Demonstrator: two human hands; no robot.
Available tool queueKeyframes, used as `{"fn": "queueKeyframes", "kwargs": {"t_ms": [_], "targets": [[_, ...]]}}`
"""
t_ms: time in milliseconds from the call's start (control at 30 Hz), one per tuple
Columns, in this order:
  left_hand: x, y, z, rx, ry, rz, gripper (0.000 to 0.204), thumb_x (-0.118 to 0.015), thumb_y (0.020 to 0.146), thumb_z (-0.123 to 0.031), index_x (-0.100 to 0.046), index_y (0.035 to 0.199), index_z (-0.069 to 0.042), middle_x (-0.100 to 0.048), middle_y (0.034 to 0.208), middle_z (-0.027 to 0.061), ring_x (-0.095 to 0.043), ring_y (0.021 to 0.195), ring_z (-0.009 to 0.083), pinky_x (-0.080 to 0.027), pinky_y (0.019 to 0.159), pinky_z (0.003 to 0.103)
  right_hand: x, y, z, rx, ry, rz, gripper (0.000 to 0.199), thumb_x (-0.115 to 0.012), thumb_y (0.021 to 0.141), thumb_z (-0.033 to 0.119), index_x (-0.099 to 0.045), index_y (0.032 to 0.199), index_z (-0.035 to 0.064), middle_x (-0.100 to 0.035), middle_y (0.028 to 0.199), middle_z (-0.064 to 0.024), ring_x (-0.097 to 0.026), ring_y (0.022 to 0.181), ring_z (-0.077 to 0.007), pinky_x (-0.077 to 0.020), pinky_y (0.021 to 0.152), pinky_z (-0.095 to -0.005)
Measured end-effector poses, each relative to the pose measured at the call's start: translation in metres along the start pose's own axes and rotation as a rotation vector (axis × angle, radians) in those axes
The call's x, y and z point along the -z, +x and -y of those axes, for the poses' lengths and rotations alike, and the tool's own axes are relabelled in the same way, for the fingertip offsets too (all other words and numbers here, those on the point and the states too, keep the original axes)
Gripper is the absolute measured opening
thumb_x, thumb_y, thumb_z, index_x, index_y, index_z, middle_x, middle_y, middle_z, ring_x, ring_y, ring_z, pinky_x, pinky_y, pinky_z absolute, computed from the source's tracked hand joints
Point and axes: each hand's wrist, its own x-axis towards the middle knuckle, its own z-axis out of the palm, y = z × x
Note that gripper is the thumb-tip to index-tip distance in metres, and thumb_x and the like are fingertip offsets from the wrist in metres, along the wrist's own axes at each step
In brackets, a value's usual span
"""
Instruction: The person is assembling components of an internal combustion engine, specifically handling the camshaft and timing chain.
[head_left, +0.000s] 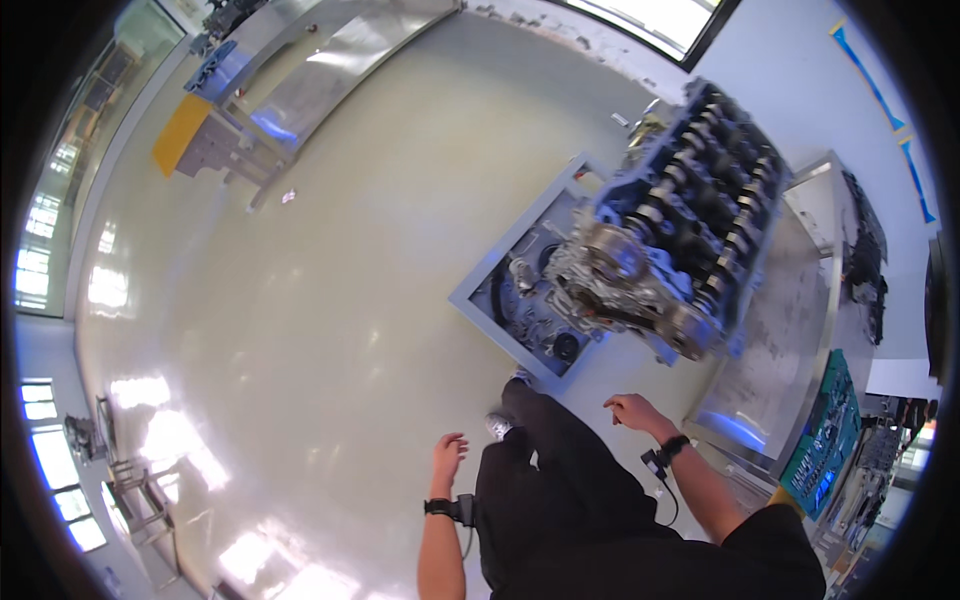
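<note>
hanging empty, fingers apart, both grips, left hand (448, 455) and right hand (630, 410), near engine (665, 240).

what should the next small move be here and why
Probably a step forward, bringing the right hand toward the grey metal engine block on its grey stand. Both hands are empty and open, the left hand hangs over bare floor, and the engine lies beyond them.

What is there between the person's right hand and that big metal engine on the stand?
In the head view, only bare pale shiny floor separates the empty right hand from the large grey metal engine and the corner of its grey stand frame.
</note>
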Motion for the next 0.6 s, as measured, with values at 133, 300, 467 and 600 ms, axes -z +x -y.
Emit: {"fn": "queueKeyframes", "kwargs": {"t_ms": [133,300,467,600], "targets": [[-0.033,0.001,-0.051,-0.048,-0.106,0.047,0.032,-0.045,0.088,-0.005,-0.060,0.116,-0.002,-0.067,0.098,0.0104,-0.065,0.086,0.0187,-0.053,0.074,0.030,-0.049,0.121,-0.010,-0.094,0.094,0.304,0.032,-0.045,0.089,0.019,-0.067,0.111,0.0112,-0.072,0.085,-0.0072,-0.067,0.086,-0.0269,-0.0514,0.079,-0.0397],[-0.064,0.055,-0.050,0.033,-0.347,0.109,0.030,-0.044,0.089,-0.002,-0.060,0.114,-0.002,-0.067,0.099,0.0103,-0.066,0.086,0.0183,-0.054,0.077,0.031,-0.107,0.247,-0.008,0.020,-0.260,0.315,0.030,-0.050,0.086,0.025,-0.068,0.105,0.0106,-0.070,0.089,-0.0132,-0.066,0.090,-0.0329,-0.0509,0.079,-0.0452],[-0.097,0.143,-0.029,0.202,-0.570,0.105,0.025,-0.045,0.090,-0.003,-0.058,0.111,0.001,-0.064,0.096,0.0107,-0.063,0.088,0.0198,-0.053,0.079,0.033,-0.152,0.349,0.032,-0.045,-0.097,0.131,0.022,-0.054,0.084,0.025,-0.069,0.089,0.0084,-0.069,0.091,-0.0167,-0.064,0.091,-0.0372,-0.0505,0.079,-0.0481],[-0.108,0.190,0.004,0.251,-0.681,0.134,0.023,-0.047,0.091,-0.004,-0.058,0.110,0.001,-0.064,0.095,0.0110,-0.063,0.086,0.0200,-0.053,0.079,0.033,-0.183,0.425,0.020,-0.114,-0.230,-0.003,0.018,-0.056,0.082,0.021,-0.068,0.088,0.0092,-0.068,0.089,-0.0167,-0.065,0.087,-0.0378,-0.0519,0.075,-0.0462]]}}
